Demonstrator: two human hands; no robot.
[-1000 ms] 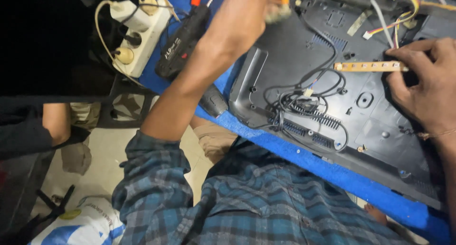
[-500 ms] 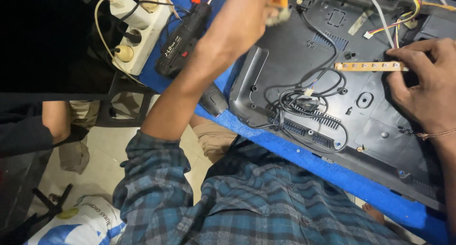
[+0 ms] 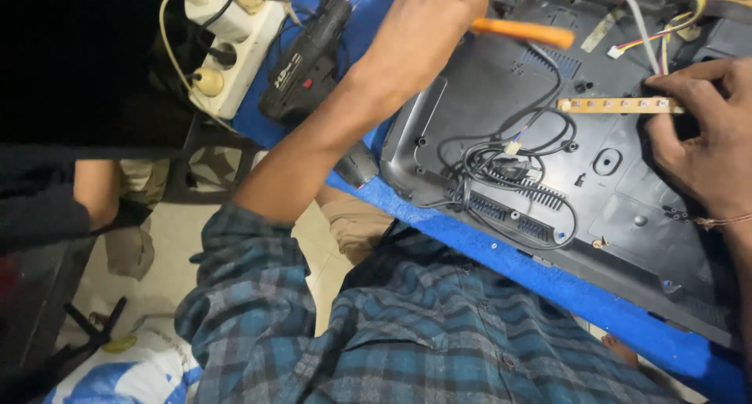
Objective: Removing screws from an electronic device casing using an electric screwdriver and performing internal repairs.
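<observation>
Fingers of the left hand (image 3: 423,36) are closed around an orange-handled screwdriver (image 3: 523,32); the right hand (image 3: 701,142) pins a narrow strip board (image 3: 619,105) against the dark plastic back cover (image 3: 470,130). Steady downward pressure should be kept on the strip while the tool is kept clear of the black cable (image 3: 501,165).

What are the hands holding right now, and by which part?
Left hand grips an orange-handled tool by one end; right hand pinches the narrow tan strip board at its right end.

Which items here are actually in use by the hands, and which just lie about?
In use: left hand on orange-handled tool; right hand on narrow tan strip; dark plastic panel.
Lying about: black power tool; white power strip.
</observation>
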